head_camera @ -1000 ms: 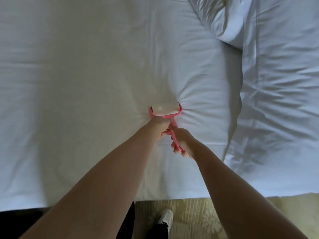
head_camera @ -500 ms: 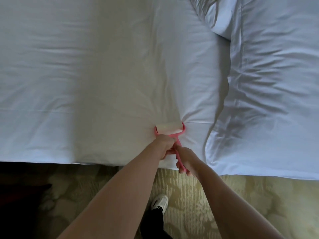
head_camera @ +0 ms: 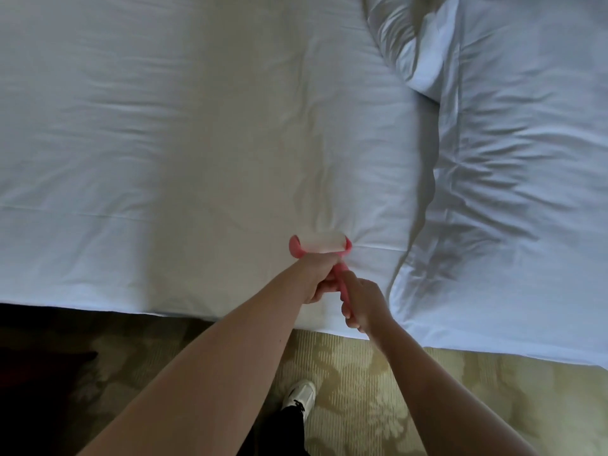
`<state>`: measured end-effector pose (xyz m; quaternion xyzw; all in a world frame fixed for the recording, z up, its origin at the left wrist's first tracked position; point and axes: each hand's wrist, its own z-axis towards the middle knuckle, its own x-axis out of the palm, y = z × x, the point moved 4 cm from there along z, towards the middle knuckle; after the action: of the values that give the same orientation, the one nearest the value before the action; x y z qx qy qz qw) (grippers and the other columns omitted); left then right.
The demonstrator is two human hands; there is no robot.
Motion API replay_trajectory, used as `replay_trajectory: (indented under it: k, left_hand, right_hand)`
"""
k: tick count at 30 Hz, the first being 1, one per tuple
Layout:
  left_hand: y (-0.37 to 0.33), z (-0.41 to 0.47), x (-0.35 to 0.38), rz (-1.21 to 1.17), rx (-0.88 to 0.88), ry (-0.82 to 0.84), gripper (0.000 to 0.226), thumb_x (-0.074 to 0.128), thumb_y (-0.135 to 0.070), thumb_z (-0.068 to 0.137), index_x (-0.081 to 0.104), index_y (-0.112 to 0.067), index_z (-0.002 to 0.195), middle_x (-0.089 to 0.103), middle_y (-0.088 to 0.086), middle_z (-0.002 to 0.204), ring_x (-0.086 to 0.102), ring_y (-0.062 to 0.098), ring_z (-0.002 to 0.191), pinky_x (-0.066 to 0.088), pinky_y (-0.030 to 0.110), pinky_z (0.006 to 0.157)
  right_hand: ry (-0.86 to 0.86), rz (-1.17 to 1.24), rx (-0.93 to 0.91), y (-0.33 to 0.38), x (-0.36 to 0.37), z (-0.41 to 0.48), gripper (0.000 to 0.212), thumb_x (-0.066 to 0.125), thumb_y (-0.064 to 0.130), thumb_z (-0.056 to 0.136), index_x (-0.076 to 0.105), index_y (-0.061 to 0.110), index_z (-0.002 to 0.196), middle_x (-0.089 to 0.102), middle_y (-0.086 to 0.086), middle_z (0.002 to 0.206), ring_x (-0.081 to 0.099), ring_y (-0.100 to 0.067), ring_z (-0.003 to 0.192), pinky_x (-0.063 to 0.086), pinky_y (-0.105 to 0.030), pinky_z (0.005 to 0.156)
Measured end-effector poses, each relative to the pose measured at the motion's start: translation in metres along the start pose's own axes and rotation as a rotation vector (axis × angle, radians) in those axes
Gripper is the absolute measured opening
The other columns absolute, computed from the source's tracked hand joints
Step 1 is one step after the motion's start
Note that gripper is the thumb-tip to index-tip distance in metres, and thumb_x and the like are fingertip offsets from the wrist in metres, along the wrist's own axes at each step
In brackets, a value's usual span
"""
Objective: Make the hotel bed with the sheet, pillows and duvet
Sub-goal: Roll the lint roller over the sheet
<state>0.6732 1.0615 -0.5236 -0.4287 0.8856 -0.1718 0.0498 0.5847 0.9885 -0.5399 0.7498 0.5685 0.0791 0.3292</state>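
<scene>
The bed's edge runs just behind both hands, with patterned carpet (head_camera: 362, 373) below it. Ahead and left of the hands the white sheet (head_camera: 197, 143) lies wide and nearly flat. To their right is the rumpled duvet (head_camera: 526, 192). The hands are close together, fingers curled around the handle of a pink lint roller (head_camera: 320, 247): left hand (head_camera: 317, 278) just behind the roll, right hand (head_camera: 363, 302) lower. The roll touches the sheet.

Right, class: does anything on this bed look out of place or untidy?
Yes: the bedding on the right lies heaped and creased, and the sheet puckers around the pink lint roller.
</scene>
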Motion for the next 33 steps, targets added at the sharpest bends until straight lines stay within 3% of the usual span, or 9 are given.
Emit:
replay_trajectory:
  k: [4, 6, 9, 10, 15, 18, 23, 28, 33]
  left_hand:
    - [-0.015, 0.002, -0.035, 0.000, 0.002, -0.043, 0.037, 0.058, -0.052, 0.087, 0.052, -0.017, 0.074, 0.056, 0.000, 0.064, 0.063, 0.007, 0.069, 0.024, 0.017, 0.043]
    - [-0.017, 0.006, -0.056, 0.004, -0.007, -0.073, 0.033, 0.050, -0.040, 0.093, 0.051, -0.013, 0.075, 0.051, 0.000, 0.066, 0.056, 0.006, 0.066, 0.028, 0.016, 0.041]
    - [-0.021, 0.013, -0.094, -0.051, -0.014, -0.121, 0.023, 0.044, -0.028, 0.092, 0.051, -0.014, 0.109, 0.048, 0.001, 0.066, 0.049, 0.008, 0.062, 0.030, 0.016, 0.040]
    - [-0.021, 0.015, -0.108, -0.078, -0.013, -0.146, 0.024, 0.043, -0.025, 0.092, 0.051, -0.013, 0.111, 0.050, 0.001, 0.065, 0.050, 0.008, 0.059, 0.030, 0.014, 0.037]
    - [-0.031, 0.028, -0.181, -0.140, 0.004, -0.210, 0.024, 0.040, -0.024, 0.097, 0.048, -0.011, 0.078, 0.050, 0.003, 0.066, 0.048, 0.011, 0.055, 0.033, 0.017, 0.037]
    - [-0.046, 0.033, -0.218, -0.086, 0.006, -0.187, 0.026, 0.046, -0.026, 0.094, 0.047, -0.013, 0.072, 0.047, 0.002, 0.064, 0.046, 0.011, 0.057, 0.032, 0.019, 0.046]
    - [-0.092, 0.058, -0.264, -0.033, 0.005, -0.142, 0.031, 0.048, -0.018, 0.090, 0.041, -0.014, 0.060, 0.041, 0.001, 0.057, 0.039, 0.010, 0.051, 0.022, 0.019, 0.048]
    - [-0.136, 0.080, -0.304, 0.070, -0.009, -0.101, 0.034, 0.044, -0.016, 0.089, 0.050, -0.014, 0.056, 0.048, 0.001, 0.062, 0.043, 0.012, 0.060, 0.022, 0.023, 0.051]
    - [-0.170, 0.098, -0.330, 0.085, 0.024, -0.110, 0.044, 0.046, -0.035, 0.095, 0.054, -0.013, 0.057, 0.055, 0.001, 0.071, 0.050, 0.014, 0.077, 0.022, 0.022, 0.052]
  right_hand:
    - [0.069, -0.050, -0.062, 0.031, 0.032, 0.004, 0.067, 0.038, 0.065, 0.094, 0.066, 0.005, 0.085, 0.044, 0.000, 0.050, 0.035, -0.008, 0.031, 0.028, -0.021, 0.037]
    - [0.103, -0.111, -0.085, 0.044, 0.054, 0.008, 0.074, 0.033, 0.069, 0.093, 0.068, 0.003, 0.090, 0.046, 0.001, 0.050, 0.038, -0.008, 0.033, 0.030, -0.020, 0.039]
    - [0.151, -0.166, -0.091, 0.062, 0.090, 0.019, 0.082, 0.029, 0.077, 0.088, 0.070, 0.006, 0.097, 0.046, 0.003, 0.048, 0.040, -0.009, 0.036, 0.032, -0.017, 0.037]
    - [0.168, -0.179, -0.094, 0.069, 0.102, 0.023, 0.082, 0.028, 0.077, 0.087, 0.070, 0.007, 0.099, 0.046, 0.003, 0.049, 0.040, -0.008, 0.037, 0.032, -0.017, 0.037]
    - [0.253, -0.300, -0.048, 0.109, 0.164, 0.040, 0.075, 0.025, 0.072, 0.092, 0.064, 0.008, 0.097, 0.051, 0.001, 0.055, 0.043, -0.007, 0.037, 0.030, -0.018, 0.039]
    - [0.245, -0.323, -0.005, 0.134, 0.199, 0.054, 0.061, 0.023, 0.060, 0.099, 0.056, 0.010, 0.091, 0.053, -0.002, 0.060, 0.044, -0.010, 0.040, 0.028, -0.020, 0.040]
    - [0.181, -0.339, 0.065, 0.182, 0.230, 0.095, 0.050, 0.031, 0.044, 0.100, 0.061, 0.004, 0.111, 0.052, -0.001, 0.059, 0.043, -0.012, 0.038, 0.027, -0.022, 0.040]
    - [0.149, -0.260, 0.108, 0.222, 0.250, 0.124, 0.065, 0.020, 0.062, 0.098, 0.061, 0.013, 0.111, 0.048, 0.001, 0.055, 0.037, -0.008, 0.033, 0.022, -0.016, 0.037]
    - [0.129, -0.250, 0.121, 0.254, 0.261, 0.148, 0.067, 0.020, 0.065, 0.096, 0.060, 0.014, 0.115, 0.048, 0.000, 0.058, 0.038, -0.009, 0.037, 0.022, -0.019, 0.039]
